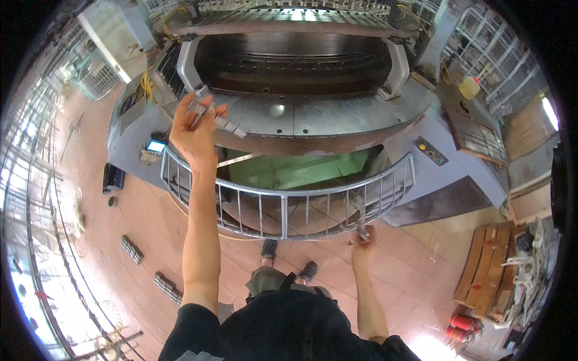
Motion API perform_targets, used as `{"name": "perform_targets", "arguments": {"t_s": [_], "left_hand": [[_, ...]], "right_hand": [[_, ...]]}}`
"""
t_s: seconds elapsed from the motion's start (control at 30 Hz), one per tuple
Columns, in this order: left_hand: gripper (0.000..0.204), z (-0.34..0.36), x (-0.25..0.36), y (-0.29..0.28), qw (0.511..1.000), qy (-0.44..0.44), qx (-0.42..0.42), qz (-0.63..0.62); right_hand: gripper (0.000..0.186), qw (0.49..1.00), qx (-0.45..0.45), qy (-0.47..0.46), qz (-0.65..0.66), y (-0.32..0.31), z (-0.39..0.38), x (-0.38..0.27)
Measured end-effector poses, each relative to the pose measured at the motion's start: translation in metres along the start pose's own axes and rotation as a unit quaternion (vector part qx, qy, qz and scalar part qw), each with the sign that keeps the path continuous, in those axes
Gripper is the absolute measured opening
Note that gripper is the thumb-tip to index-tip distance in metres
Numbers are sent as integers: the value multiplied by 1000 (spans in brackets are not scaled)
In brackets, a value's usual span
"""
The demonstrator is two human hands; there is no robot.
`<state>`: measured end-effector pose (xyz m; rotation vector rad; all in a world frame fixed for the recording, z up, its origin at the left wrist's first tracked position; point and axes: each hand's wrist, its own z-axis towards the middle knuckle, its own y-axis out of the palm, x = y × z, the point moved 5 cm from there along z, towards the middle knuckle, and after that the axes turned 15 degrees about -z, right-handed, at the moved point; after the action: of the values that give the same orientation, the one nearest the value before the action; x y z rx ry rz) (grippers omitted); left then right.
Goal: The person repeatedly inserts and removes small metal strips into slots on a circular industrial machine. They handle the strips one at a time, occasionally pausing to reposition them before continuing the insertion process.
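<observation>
My left hand [194,135] is raised over the left front of a large round machine, its fingers curled around a short row of grey metal blocks [230,126]. The blocks stick out to the right, above the machine's curved metal ledge [265,114]. Lower down, my right hand [363,243] is by the right part of the curved guard rail [285,213]. Its fingers are bent round something small and metallic, which motion blur keeps me from naming. A grey upright leg [188,63] of the machine stands just beyond my left hand.
Two rows of metal blocks [132,249] [167,287] lie on the tiled floor at left. A button panel [430,150] sits on the machine's right side, a small lit screen [156,146] on its left. Wooden crates [481,265] and red cylinders [462,327] stand at right.
</observation>
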<state>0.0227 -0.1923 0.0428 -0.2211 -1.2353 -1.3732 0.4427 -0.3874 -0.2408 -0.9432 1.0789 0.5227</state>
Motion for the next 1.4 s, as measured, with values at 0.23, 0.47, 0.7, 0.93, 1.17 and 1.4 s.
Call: {"name": "perform_targets", "arguments": {"t_s": [0.23,0.47,0.7,0.93,1.17,1.4], "left_hand": [[47,-67,15,-30,996,-68,65,3],[45,-93,35,-18,997,-62,27,-27],[44,-98,57,-45,996,-57,68,0],[42,-92,53,-38,996,-62,63,8],[44,-71,38,17,998,-66,-6,19],[47,-49,16,73,995,-75,-49,-33]], "right_hand": [[30,970,-217,-108,32,-34,107,-223],[35,903,-252,-238,-252,94,183,-381],[41,919,-213,-240,-229,116,199,-385],[40,937,-153,-228,-215,109,228,-362],[36,952,-166,-174,-188,70,244,-322],[36,929,-313,-170,-102,22,207,-314]]}}
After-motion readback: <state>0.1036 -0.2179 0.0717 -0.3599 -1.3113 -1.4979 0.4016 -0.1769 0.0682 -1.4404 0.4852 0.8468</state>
